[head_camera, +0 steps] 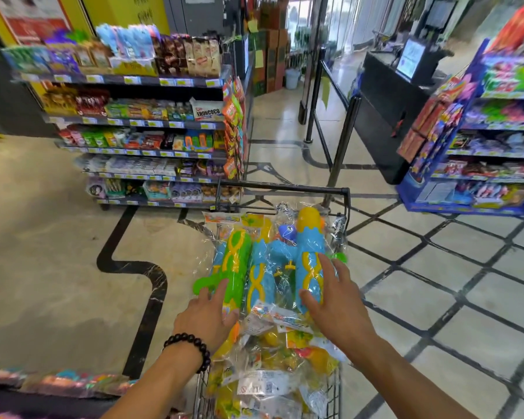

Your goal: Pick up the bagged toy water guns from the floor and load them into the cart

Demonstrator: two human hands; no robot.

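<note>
A wire shopping cart (285, 187) stands in front of me, piled with bagged toy water guns. On top lie a green one (236, 261), a blue-and-yellow one (310, 255) and another blue one (260, 276) between them, all in clear plastic bags. More yellow bagged toys (273, 367) fill the near end. My left hand (206, 316), with a dark bead bracelet on the wrist, rests with spread fingers against the green gun. My right hand (333, 297) lies open on the blue-and-yellow gun, fingers apart, not closed around it.
A snack shelf unit (146, 122) stands ahead to the left. A blue display rack (478, 152) is at the right, with a checkout counter (387, 104) and barrier posts (342, 146) beyond. More colourful packages (58, 382) lie at the bottom left. Tiled floor surrounds the cart.
</note>
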